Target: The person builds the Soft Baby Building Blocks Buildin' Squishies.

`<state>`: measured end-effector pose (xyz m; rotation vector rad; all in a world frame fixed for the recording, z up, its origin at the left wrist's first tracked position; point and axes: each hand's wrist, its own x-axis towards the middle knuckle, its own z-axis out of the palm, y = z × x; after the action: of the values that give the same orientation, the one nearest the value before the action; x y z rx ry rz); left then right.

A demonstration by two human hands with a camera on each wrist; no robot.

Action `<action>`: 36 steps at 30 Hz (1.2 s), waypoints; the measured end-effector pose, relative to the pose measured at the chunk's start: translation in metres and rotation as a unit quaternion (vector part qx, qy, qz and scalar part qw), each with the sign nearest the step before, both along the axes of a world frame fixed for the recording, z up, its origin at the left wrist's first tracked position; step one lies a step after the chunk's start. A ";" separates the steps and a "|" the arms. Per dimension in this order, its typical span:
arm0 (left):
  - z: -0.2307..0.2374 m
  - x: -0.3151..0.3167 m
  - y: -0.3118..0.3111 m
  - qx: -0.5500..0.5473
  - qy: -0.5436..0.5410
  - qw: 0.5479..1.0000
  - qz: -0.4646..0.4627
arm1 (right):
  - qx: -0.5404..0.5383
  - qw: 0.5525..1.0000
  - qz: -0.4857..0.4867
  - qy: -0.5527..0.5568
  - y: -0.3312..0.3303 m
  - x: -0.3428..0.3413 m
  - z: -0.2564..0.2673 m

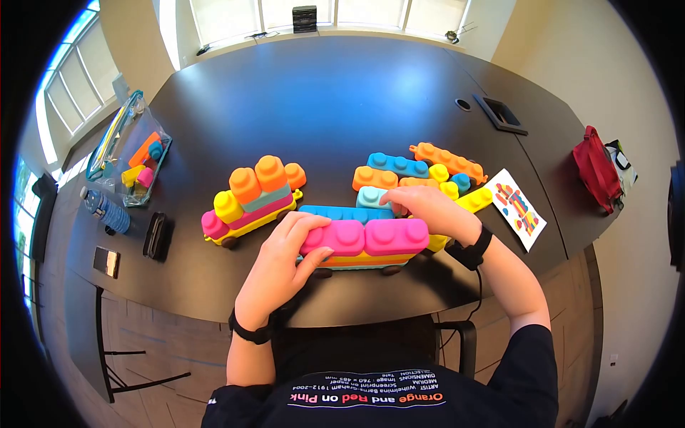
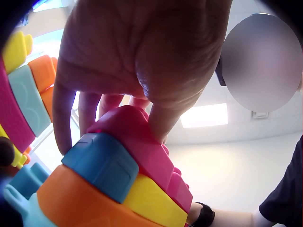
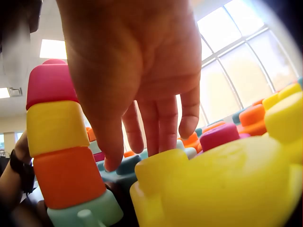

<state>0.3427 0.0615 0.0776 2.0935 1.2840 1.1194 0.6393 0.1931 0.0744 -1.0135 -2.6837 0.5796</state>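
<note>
Head: bag [image 1: 139, 128] holds blocks [image 1: 145, 150]; left hand [image 1: 282, 258] grips pink brick [image 1: 338, 239].

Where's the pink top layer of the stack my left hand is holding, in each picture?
Head: the pink top layer is just below the centre, partly under the left hand.
Left wrist: right around the middle, below the palm, slanting down to the right.
Right wrist: at the upper left, beside the hand; only one end shows.
Shared landmark: the stack's orange layer, lower down in all three views.
</note>
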 end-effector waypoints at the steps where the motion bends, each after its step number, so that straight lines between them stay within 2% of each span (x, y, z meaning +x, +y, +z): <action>1: 0.000 0.000 0.000 0.001 0.001 1.000 0.000 | -0.001 1.000 0.000 0.000 0.001 0.001 -0.003; 3: 0.001 0.000 0.000 0.002 0.003 1.000 0.000 | 0.065 0.996 0.056 -0.018 0.007 0.003 -0.013; 7: 0.000 -0.001 0.000 0.000 -0.002 1.000 -0.001 | 0.064 0.996 0.053 -0.010 0.012 0.007 -0.013; 9: 0.000 -0.001 -0.001 0.002 -0.002 1.000 0.000 | -0.038 0.998 0.007 0.058 0.011 0.010 -0.005; 10: 0.001 0.000 -0.001 0.002 -0.002 1.000 0.001 | -0.038 0.998 0.007 0.057 0.010 0.013 -0.004; 12: 0.001 0.000 -0.001 0.003 -0.002 1.000 0.004 | -0.055 0.983 -0.013 0.176 0.010 0.022 0.000; 14: 0.001 0.000 0.000 -0.005 -0.009 1.000 0.000 | -0.091 0.979 -0.047 0.175 0.007 0.031 0.011; 16: -0.002 -0.003 0.002 0.008 0.003 1.000 -0.006 | -0.161 0.933 -0.092 0.310 0.002 0.036 0.019; 18: -0.007 -0.003 0.004 0.022 0.015 1.000 -0.013 | -0.198 0.916 -0.094 0.337 -0.008 0.038 0.027; 20: -0.012 -0.001 0.006 0.060 -0.089 0.993 0.047 | -0.189 0.891 -0.027 0.412 -0.018 0.035 0.029; 22: -0.010 -0.006 0.007 0.059 -0.116 0.990 0.061 | -0.228 0.878 -0.021 0.420 -0.033 0.030 0.031; 24: -0.003 -0.009 0.007 0.058 -0.193 0.979 0.037 | -0.242 0.869 0.005 0.431 -0.044 0.022 0.028; 25: 0.000 -0.008 0.007 0.057 -0.194 0.979 0.017 | -0.248 0.867 0.005 0.431 -0.048 0.020 0.026; 26: 0.002 -0.008 0.006 0.057 -0.194 0.979 0.017 | -0.248 0.867 0.005 0.432 -0.050 0.019 0.022; 28: 0.007 -0.009 0.005 0.039 -0.096 0.994 0.028 | -0.221 0.869 0.008 0.442 -0.053 0.017 0.015; 33: 0.006 -0.004 0.001 0.021 -0.093 0.994 0.056 | -0.186 0.886 0.005 0.425 -0.058 0.017 0.000; 36: 0.004 -0.005 -0.002 0.004 -0.106 0.992 0.064 | -0.124 0.896 0.012 0.426 -0.060 0.016 -0.006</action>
<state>0.3376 0.0598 0.0811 1.8595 1.3269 1.3630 0.6551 0.1336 0.0686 -0.5639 -1.8648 1.0873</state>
